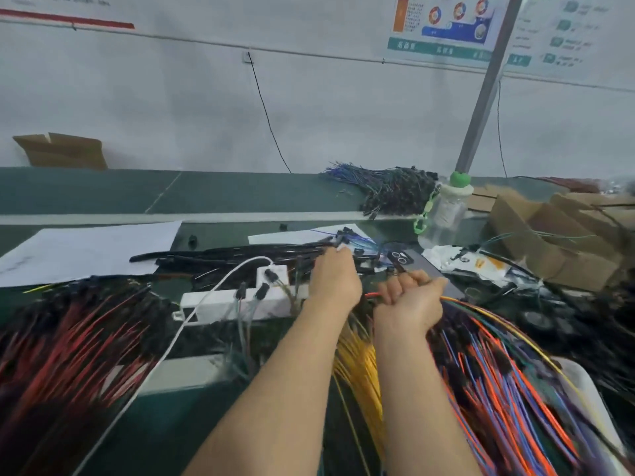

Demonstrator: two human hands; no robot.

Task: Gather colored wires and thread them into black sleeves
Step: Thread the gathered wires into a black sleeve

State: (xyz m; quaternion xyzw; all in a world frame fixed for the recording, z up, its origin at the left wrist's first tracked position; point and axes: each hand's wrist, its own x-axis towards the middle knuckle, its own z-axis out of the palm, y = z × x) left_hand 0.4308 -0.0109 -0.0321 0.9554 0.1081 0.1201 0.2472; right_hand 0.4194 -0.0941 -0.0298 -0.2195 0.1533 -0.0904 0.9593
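Orange, yellow, green wires (488,316) clenched in right hand (410,300); gathered ends poke out of fist toward left hand, rest arcs away right and down toward body. Bundle long axis roughly left-right at fist. Left hand (335,278) reaches forward, fingers curled among black sleeves (240,255); whether it grips one, cannot tell. Sleeves lie just beyond left hand, long axis left-right. Judgement: gathering done for this bundle; no wire visibly inside sleeve, threading still ahead. Frame blurred at edges.
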